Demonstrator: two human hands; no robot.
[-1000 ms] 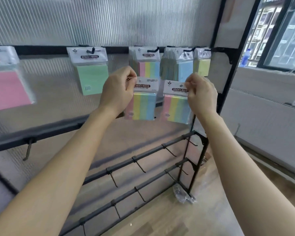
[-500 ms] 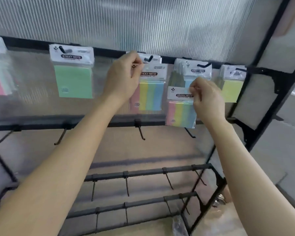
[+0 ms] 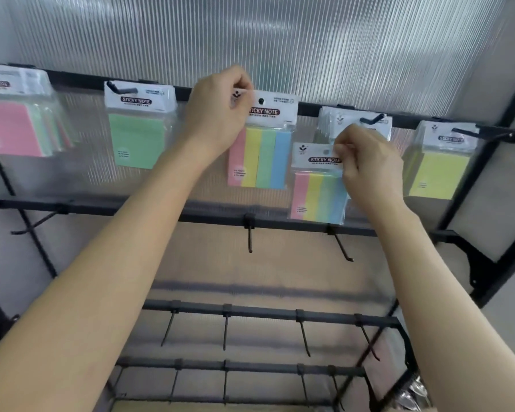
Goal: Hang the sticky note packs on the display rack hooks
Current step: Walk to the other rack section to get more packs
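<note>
My left hand [image 3: 217, 114] pinches the top left corner of a four-colour striped sticky note pack [image 3: 262, 144]. That pack hangs with its hole on a hook [image 3: 261, 101] of the black top rail [image 3: 309, 110]. My right hand [image 3: 366, 162] pinches the header card of a second striped pack [image 3: 317, 191], held in the air below and left of the neighbouring hook [image 3: 372, 118]. That hook carries several packs.
Other packs hang on the top rail: pink [image 3: 9, 126] at far left, green [image 3: 137, 135], yellow [image 3: 440, 171] at right. Lower rails [image 3: 280, 223] carry bare hooks [image 3: 250, 239]. A ribbed translucent panel [image 3: 250, 40] backs the rack.
My left hand has raised its striped pack up onto the top-rail hook. My right hand has lifted its pack a little. The view has tilted upward and closer to the rack.
</note>
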